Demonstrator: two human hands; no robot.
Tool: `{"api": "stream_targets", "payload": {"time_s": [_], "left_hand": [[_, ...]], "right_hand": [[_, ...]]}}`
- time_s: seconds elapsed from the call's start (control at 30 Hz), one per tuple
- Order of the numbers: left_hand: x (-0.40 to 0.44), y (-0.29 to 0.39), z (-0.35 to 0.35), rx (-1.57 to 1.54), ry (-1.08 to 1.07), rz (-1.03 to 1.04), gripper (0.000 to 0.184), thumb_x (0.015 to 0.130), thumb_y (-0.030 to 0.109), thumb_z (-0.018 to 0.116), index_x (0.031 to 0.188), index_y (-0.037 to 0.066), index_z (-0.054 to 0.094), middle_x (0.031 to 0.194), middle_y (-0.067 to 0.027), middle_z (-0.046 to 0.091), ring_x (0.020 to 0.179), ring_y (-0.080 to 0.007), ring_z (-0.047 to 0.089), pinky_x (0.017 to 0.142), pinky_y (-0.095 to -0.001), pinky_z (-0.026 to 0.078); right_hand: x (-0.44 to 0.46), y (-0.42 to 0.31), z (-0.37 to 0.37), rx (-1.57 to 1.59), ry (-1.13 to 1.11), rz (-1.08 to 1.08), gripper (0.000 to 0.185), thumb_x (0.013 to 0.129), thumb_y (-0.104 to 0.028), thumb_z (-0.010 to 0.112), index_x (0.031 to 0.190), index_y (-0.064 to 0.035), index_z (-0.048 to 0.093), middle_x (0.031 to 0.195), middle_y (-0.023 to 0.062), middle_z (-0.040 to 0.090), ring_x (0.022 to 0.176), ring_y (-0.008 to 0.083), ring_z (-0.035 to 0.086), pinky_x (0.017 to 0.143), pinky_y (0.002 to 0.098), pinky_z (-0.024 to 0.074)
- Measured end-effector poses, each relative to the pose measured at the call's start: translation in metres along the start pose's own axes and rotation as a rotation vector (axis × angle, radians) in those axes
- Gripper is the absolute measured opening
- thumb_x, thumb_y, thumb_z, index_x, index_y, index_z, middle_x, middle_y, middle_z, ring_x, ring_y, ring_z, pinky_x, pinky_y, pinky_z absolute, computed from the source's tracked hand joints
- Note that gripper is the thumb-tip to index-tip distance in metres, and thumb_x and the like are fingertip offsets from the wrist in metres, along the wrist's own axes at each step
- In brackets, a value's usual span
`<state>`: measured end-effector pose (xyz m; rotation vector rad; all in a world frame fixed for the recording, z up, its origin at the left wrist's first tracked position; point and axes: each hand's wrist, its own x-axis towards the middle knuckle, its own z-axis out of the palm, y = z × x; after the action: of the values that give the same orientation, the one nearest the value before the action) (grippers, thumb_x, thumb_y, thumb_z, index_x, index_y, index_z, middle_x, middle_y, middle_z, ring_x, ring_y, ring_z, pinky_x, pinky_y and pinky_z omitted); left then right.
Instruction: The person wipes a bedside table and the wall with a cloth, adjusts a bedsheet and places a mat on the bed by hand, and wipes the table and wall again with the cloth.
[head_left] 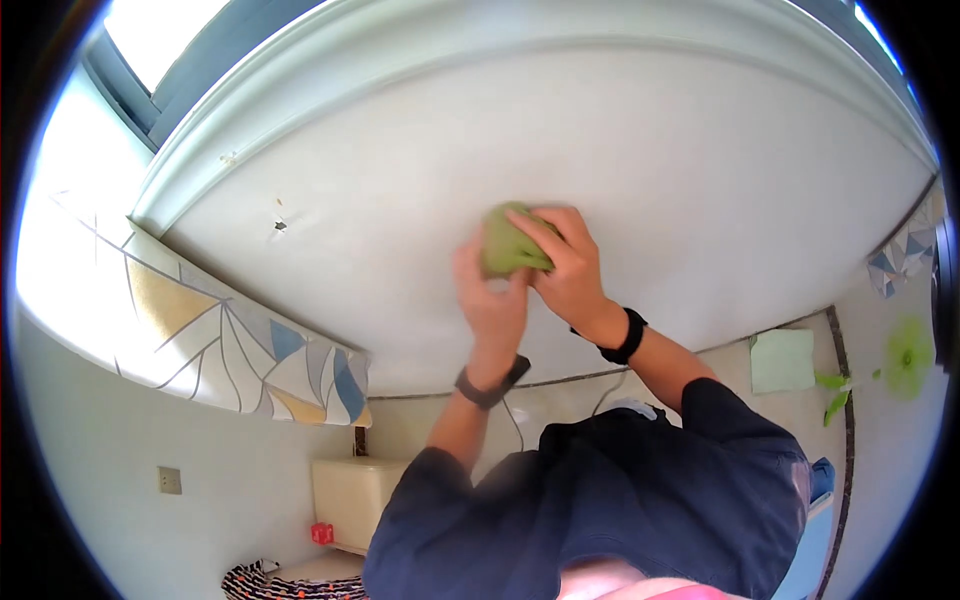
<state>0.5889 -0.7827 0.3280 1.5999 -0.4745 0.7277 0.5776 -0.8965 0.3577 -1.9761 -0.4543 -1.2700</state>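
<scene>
A bunched green cloth (pixel 508 243) is held between both hands in the middle of the head view, over a broad white surface (pixel 400 150). My right hand (pixel 570 262) is closed on the cloth from the right, its fingers over the top. My left hand (pixel 490 300) presses against the cloth's left and lower side, slightly blurred, with its fingers partly hidden. Both wrists wear dark bands. Whether the cloth touches the surface I cannot tell.
A raised white moulding (pixel 480 55) edges the far side of the surface. A small dark chipped mark (pixel 280 226) lies at left. Geometric-patterned fabric (pixel 230 345) hangs along the left edge. Below are a beige cabinet (pixel 350 490), a red object (pixel 322 533) and a wall socket (pixel 170 480).
</scene>
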Motion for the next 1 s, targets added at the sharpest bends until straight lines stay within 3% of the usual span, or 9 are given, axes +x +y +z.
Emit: {"api": "stream_targets", "payload": {"time_s": [0.13, 0.33, 0.43, 0.53, 0.63, 0.73, 0.83, 0.93, 1.0], "left_hand": [[0.025, 0.026, -0.001, 0.064, -0.039, 0.105, 0.063, 0.072, -0.011, 0.07, 0.132, -0.001, 0.05, 0.115, -0.0098, 0.054, 0.103, -0.0187, 0.059, 0.08, -0.0298, 0.054], [0.016, 0.034, 0.052, 0.047, -0.162, 0.291, 0.068, 0.068, -0.008, 0.073, 0.131, 0.004, 0.053, 0.115, -0.0122, 0.054, 0.101, -0.0248, 0.06, 0.08, -0.0335, 0.053], [-0.005, 0.033, 0.08, -0.009, -0.303, 0.247, 0.067, 0.067, -0.004, 0.076, 0.129, 0.006, 0.054, 0.115, -0.0141, 0.054, 0.102, -0.0305, 0.058, 0.082, -0.0367, 0.051], [-0.021, 0.023, 0.096, -0.028, -0.431, 0.287, 0.064, 0.073, 0.0, 0.076, 0.131, 0.007, 0.051, 0.111, -0.0156, 0.054, 0.096, -0.0339, 0.059, 0.067, -0.0391, 0.053], [-0.029, 0.016, 0.106, -0.114, -0.48, 0.253, 0.061, 0.073, -0.001, 0.075, 0.129, 0.006, 0.052, 0.108, -0.0145, 0.053, 0.094, -0.0318, 0.059, 0.071, -0.0373, 0.053], [-0.023, 0.01, 0.115, -0.364, -0.438, 0.145, 0.06, 0.073, -0.003, 0.073, 0.128, 0.005, 0.051, 0.11, -0.0148, 0.052, 0.094, -0.0297, 0.058, 0.076, -0.0348, 0.051], [0.002, 0.033, 0.1, -0.327, -0.394, 0.282, 0.062, 0.077, -0.01, 0.066, 0.134, 0.002, 0.044, 0.118, -0.0124, 0.045, 0.109, -0.0249, 0.054, 0.091, -0.036, 0.049], [0.023, 0.041, 0.087, -0.463, -0.315, 0.25, 0.064, 0.076, -0.01, 0.068, 0.133, 0.002, 0.044, 0.117, -0.0127, 0.046, 0.106, -0.0247, 0.054, 0.09, -0.0345, 0.049], [0.03, 0.043, 0.066, -0.322, -0.32, 0.246, 0.07, 0.073, -0.004, 0.073, 0.135, 0.004, 0.043, 0.115, -0.0155, 0.048, 0.102, -0.0287, 0.056, 0.082, -0.0368, 0.051]], "right_hand": [[0.016, -0.01, -0.014, 0.028, -0.08, 0.128, 0.064, 0.06, 0.001, 0.073, 0.121, -0.0133, 0.064, 0.107, 0.0072, 0.063, 0.096, 0.0274, 0.061, 0.075, 0.0356, 0.054], [0.002, 0.011, -0.064, -0.176, 0.033, 0.172, 0.062, 0.06, 0.003, 0.073, 0.12, -0.0128, 0.064, 0.108, 0.0084, 0.062, 0.094, 0.0292, 0.063, 0.072, 0.0369, 0.055], [-0.025, 0.04, -0.088, -0.217, 0.095, 0.16, 0.067, 0.06, 0.005, 0.074, 0.124, -0.0122, 0.061, 0.108, 0.0097, 0.061, 0.093, 0.0308, 0.063, 0.071, 0.0371, 0.0552], [-0.054, 0.059, -0.101, -0.226, 0.144, 0.291, 0.07, 0.064, 0.007, 0.074, 0.129, -0.0099, 0.055, 0.115, 0.0116, 0.058, 0.099, 0.0307, 0.061, 0.079, 0.0369, 0.0538], [-0.081, 0.065, -0.097, -0.14, 0.204, 0.412, 0.068, 0.07, 0.006, 0.073, 0.133, -0.0077, 0.052, 0.122, 0.0133, 0.054, 0.106, 0.0299, 0.058, 0.088, 0.0366, 0.0497], [-0.075, 0.059, -0.087, -0.079, 0.322, 0.305, 0.066, 0.072, 0.004, 0.073, 0.134, -0.0064, 0.051, 0.124, 0.0148, 0.052, 0.111, 0.0297, 0.054, 0.093, 0.0361, 0.0462], [-0.031, 0.045, -0.092, -0.095, 0.296, 0.129, 0.066, 0.072, 0.003, 0.073, 0.134, -0.0073, 0.052, 0.123, 0.0154, 0.052, 0.109, 0.032, 0.054, 0.091, 0.038, 0.047], [0.011, 0.035, -0.088, -0.145, 0.238, -0.019, 0.064, 0.072, 0.003, 0.074, 0.132, -0.0085, 0.055, 0.123, 0.0151, 0.053, 0.11, 0.0338, 0.053, 0.091, 0.0405, 0.0464], [0.016, 0.03, -0.076, -0.21, 0.217, -0.057, 0.063, 0.068, 0.002, 0.076, 0.128, -0.0112, 0.06, 0.121, 0.0149, 0.054, 0.106, 0.0344, 0.053, 0.087, 0.0413, 0.0474]]}}
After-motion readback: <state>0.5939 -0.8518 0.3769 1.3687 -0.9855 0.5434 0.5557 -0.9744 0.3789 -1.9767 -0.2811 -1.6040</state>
